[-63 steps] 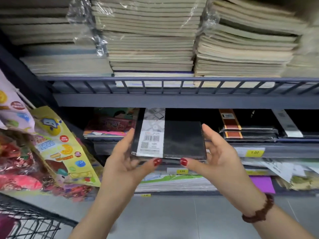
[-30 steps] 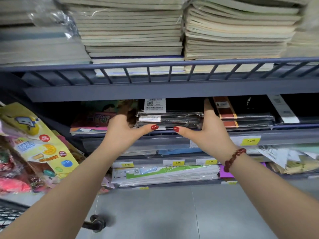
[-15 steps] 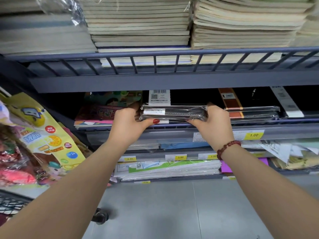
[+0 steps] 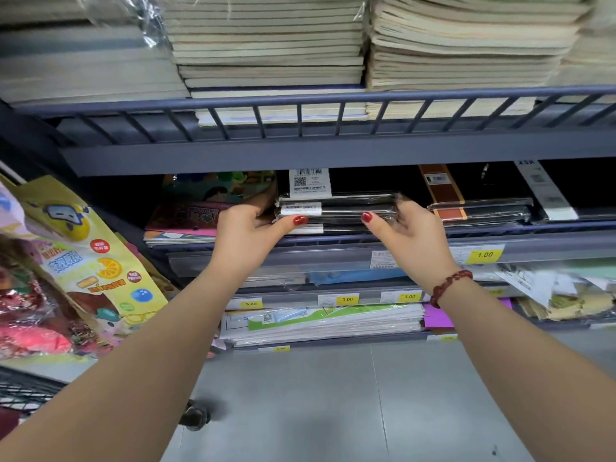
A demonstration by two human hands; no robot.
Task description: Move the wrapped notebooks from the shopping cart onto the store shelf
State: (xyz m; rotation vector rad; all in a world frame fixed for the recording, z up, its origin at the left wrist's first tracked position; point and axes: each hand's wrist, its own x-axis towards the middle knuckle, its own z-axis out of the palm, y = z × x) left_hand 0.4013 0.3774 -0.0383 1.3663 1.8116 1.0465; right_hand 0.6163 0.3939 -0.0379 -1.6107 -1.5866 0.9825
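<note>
1. The wrapped notebooks, a low stack of black covers in clear film with white barcode labels, lie flat on the store shelf, at its front edge and under the grey rail of the upper shelf.
2. The left hand holds the stack's left end. Its thumb, red-nailed, presses against the front edge, and the fingers curl round the side, where most of them are hidden behind the stack.
3. The right hand holds the right end the same way. The thumb is on the front edge and the fingers are bent over the top corner, pinching the film wrap.
4. A red bead bracelet sits on the right wrist.
5. Colourful picture books lie just left of the stack on the same shelf. Just right of it is a wrapped pile of black notebooks with brown stripes.
6. A yellow price tag reading 1.00 is fixed to the shelf's front strip, to the right of the right hand. Lower strips carry tags reading 3.00 and 5.00.
7. The upper shelf bears tall stacks of cream notebooks, some under loose plastic.
8. Bright snack bags hang at the left.
9. Below the snack bags, at the lower left corner, is the wire edge of the shopping cart, with one wheel on the grey floor.
</note>
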